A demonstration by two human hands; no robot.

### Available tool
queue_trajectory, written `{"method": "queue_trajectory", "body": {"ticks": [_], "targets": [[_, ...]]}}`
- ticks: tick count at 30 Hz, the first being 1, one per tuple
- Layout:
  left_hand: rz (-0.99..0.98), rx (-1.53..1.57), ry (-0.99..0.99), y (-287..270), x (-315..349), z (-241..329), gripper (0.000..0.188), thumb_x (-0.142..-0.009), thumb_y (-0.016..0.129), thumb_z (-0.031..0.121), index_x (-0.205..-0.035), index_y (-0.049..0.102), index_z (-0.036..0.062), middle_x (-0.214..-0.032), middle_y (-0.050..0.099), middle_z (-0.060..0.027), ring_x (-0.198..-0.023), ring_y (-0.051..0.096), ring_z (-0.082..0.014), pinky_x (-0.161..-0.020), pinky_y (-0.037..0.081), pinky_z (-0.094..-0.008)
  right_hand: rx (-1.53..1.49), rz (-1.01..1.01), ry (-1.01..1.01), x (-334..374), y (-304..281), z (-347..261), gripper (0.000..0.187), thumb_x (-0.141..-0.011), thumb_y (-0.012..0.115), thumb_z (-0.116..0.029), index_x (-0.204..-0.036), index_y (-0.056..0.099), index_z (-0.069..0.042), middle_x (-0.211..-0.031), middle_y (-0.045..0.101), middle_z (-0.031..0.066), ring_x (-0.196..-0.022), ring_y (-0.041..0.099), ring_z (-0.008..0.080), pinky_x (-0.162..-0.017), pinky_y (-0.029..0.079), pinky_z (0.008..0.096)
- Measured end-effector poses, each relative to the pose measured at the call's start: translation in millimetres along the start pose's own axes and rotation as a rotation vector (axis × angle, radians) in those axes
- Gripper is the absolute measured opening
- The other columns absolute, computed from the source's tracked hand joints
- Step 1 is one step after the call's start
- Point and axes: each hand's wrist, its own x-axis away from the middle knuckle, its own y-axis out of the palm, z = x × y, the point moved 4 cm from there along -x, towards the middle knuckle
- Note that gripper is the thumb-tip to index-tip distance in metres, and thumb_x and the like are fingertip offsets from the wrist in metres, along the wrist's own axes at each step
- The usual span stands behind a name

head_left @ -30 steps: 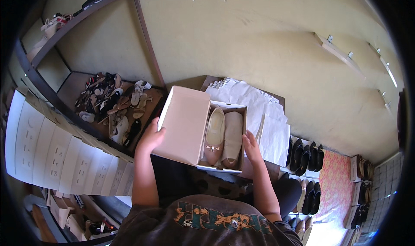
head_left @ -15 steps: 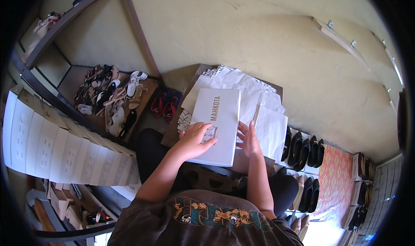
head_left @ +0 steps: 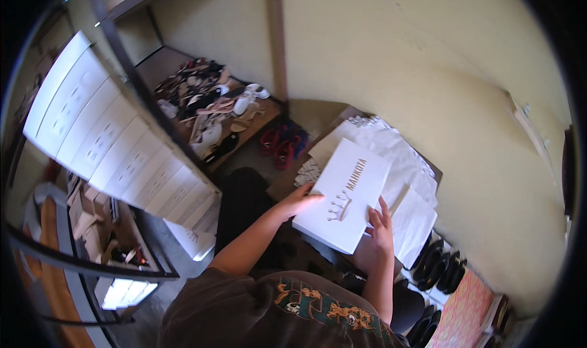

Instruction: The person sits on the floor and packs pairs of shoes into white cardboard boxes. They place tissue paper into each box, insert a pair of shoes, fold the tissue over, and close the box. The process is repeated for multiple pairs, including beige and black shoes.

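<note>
A closed white shoebox (head_left: pixel 350 192) with gold lettering and a crown drawing on its lid lies tilted in front of me, over the near part of a small table. My left hand (head_left: pixel 298 202) grips its left edge, thumb on the lid and the other fingers partly hidden at the side. At the right edge my right hand (head_left: pixel 381 227) holds on with its fingers bent against the lid and side. White wrapping paper (head_left: pixel 411 183) is spread in layers on the table beyond and to the right of the box.
A tall leaning stack of white boxes (head_left: pixel 122 146) stands at the left. Behind it, a shelf bears a heap of sandals (head_left: pixel 202 94). Red and blue shoes (head_left: pixel 284 143) sit left of the table; black shoes (head_left: pixel 441 268) line the right. A wall (head_left: pixel 416 61) rises behind.
My view has swung left, so the scene sits farther right. My left hand has moved from the lid's top to the box's left edge; my right hand has closed on the right edge.
</note>
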Motion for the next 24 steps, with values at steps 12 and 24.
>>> {"method": "queue_trajectory", "body": {"ticks": [12, 24], "targets": [[0.234, -0.086, 0.505, -29, 175, 91, 0.075, -0.075, 0.068, 0.017, -0.126, 0.014, 0.0068, -0.123, 0.033, -0.0172, -0.119, 0.032, -0.0243, -0.099, 0.027, -0.0397, -0.066, -0.446, -0.544, 57, 107, -71, 0.063, -0.084, 0.056, -0.006, -0.137, 0.024, -0.002, -0.130, 0.042, 0.0159, -0.119, 0.041, 0.0236, -0.097, 0.032, 0.0359], [0.991, 0.225, 0.646, -31, 411, 20, 0.080, -0.067, 0.069, 0.013, -0.127, 0.018, 0.0056, -0.121, 0.038, -0.0129, -0.115, 0.039, -0.0234, -0.094, 0.034, -0.0377, 0.094, -1.408, -1.099, 133, 315, -108, 0.056, -0.079, 0.055, 0.002, -0.130, 0.032, 0.007, -0.124, 0.046, 0.0183, -0.111, 0.049, 0.0235, -0.094, 0.037, 0.0343]]}}
